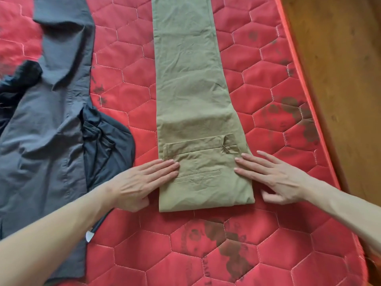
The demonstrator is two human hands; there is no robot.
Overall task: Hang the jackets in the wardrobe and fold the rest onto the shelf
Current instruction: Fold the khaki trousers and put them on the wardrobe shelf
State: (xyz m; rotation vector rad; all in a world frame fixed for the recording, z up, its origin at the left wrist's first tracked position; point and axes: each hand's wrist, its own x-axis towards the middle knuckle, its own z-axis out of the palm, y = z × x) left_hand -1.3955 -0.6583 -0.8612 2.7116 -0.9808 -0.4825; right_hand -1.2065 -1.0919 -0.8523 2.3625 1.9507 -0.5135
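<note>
Here the left hand (142,180) and right hand (274,180) are pressing flat-fingered on the soft, limp khaki trousers (191,89) (gripping nothing), lying near the mattress's (268,254) right edge, best taken at the folded waist end.

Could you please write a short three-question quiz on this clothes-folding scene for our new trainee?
1. True or false: the khaki trousers lie folded lengthwise on the red mattress.
2. Which garment lies under the left forearm? A) grey jacket B) khaki trousers C) a towel
3. Fill in: both the left hand and the right hand rest with ____ fingers on the trousers' waist end.

Key: 1 true; 2 A; 3 straight.
</note>
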